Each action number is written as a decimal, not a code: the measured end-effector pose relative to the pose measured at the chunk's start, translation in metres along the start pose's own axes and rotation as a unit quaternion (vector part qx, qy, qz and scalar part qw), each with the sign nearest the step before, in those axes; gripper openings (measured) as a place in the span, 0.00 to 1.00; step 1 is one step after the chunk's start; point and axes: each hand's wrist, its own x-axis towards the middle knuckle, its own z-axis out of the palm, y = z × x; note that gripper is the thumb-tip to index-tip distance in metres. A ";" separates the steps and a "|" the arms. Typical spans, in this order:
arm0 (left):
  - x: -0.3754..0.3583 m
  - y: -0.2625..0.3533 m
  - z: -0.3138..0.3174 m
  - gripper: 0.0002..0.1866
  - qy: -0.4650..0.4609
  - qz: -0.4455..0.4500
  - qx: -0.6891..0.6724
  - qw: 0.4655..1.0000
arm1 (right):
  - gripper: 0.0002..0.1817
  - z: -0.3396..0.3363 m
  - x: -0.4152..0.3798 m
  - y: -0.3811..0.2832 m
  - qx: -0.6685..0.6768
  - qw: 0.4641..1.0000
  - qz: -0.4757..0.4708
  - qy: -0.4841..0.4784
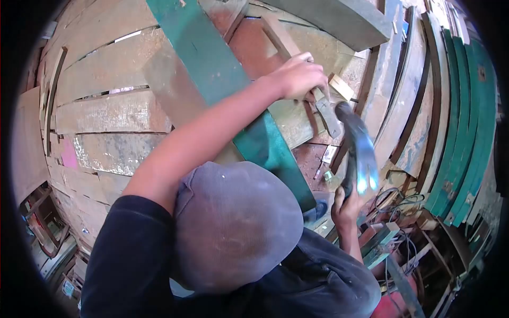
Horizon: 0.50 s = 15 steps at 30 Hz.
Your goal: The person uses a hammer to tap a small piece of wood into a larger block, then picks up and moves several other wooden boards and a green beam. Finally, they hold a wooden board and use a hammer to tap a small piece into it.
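My left hand (pixel 302 78) is wrapped round a narrow wooden strip (pixel 327 114), whose near end sticks out below the fingers. In my right hand (pixel 345 209) is the handle of a claw hammer (pixel 362 150), held upright at the right. The hammer's striking face is close beside the strip's end, and its shiny claw points down toward me. A long green board (pixel 217 71) runs diagonally under my left forearm. Just right of my left hand lies a small pale wood block (pixel 341 87).
A thick grey beam (pixel 339 21) lies at the top. Green planks (pixel 466 127) and weathered boards line the right side. Tangled cables (pixel 400 204) and scrap wood are at lower right. A cap (pixel 238 228) covers much of the lower middle.
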 end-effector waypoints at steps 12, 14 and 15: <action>0.000 -0.001 -0.001 0.20 0.011 0.002 0.014 1.000 | 0.17 0.019 -0.010 0.021 0.053 0.996 -0.050 0.048; 0.000 -0.001 -0.002 0.19 0.025 0.008 0.033 0.999 | 0.14 0.029 -0.015 0.044 0.023 0.997 -0.072 0.028; 0.001 -0.002 -0.001 0.19 0.030 0.008 0.039 0.999 | 0.11 0.032 -0.007 0.040 -0.033 0.993 -0.110 0.021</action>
